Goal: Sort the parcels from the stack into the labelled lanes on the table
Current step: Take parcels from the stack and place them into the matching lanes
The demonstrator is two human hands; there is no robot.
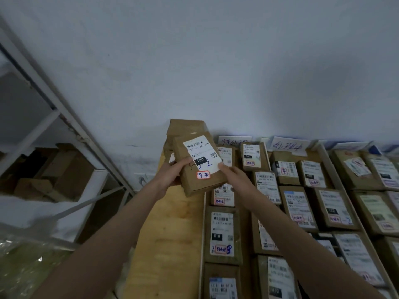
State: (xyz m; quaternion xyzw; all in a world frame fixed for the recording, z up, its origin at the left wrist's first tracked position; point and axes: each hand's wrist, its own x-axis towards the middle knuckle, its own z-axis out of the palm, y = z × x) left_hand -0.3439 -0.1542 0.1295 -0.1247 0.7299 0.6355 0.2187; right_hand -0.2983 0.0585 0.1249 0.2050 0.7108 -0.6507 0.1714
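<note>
At far left a white metal shelf holds a few brown cardboard boxes on its lower level. To its right lies the wooden tabletop, bare along its left strip. The left hand grips the left edge of a brown parcel, thumb on top and fingers curled beneath. The parcel is lifted above the tabletop's far left end, tilted, its white shipping label reading "15H" and a red-edged sticker facing up. A second brown box stands just behind it. The right hand pinches the parcel's lower right corner, thumb pressed on the label. Further right, lanes divided by pale strips are filled with labelled parcels lying flat, with handwritten paper signs against the wall at their far ends.
</note>
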